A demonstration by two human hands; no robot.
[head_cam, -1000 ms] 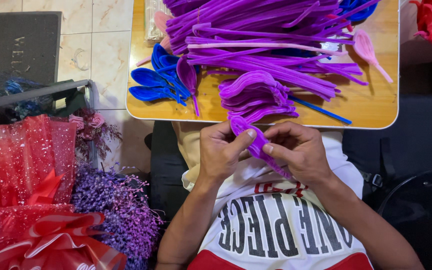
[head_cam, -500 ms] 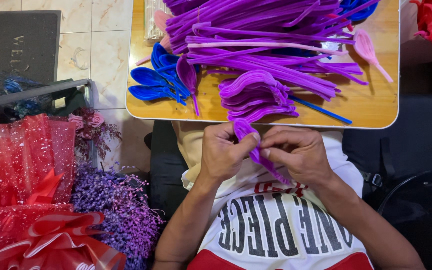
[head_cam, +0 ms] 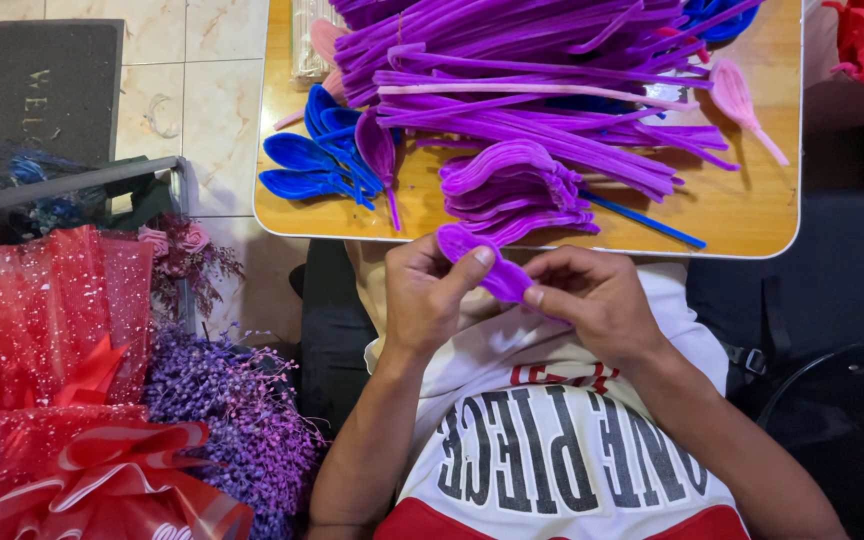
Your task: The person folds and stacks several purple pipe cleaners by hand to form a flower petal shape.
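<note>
Both hands work one purple pipe-cleaner loop (head_cam: 487, 270) just off the near edge of the wooden surface (head_cam: 752, 215), above the person's lap. The left hand (head_cam: 427, 295) is closed around the loop's rounded left end, thumb pressed on top. The right hand (head_cam: 592, 300) pinches the loop's right end between thumb and fingertips. The loop appears bent into a petal shape but not yet set down.

Progress, as judged: a small stack of finished purple loops (head_cam: 512, 185) lies on the surface just beyond the hands, so several pieces are done. A large heap of straight purple pipe cleaners (head_cam: 522, 60) fills the far part of the surface, so most stock remains unshaped.

Surroundings: blue petal shapes (head_cam: 312, 165) lie at the left of the surface, a pink petal shape (head_cam: 737, 95) at the right. A red mesh bouquet wrap (head_cam: 47, 340) and purple dried flowers (head_cam: 227, 420) stand on the floor, near left. Nothing lies between the hands and the stack.
</note>
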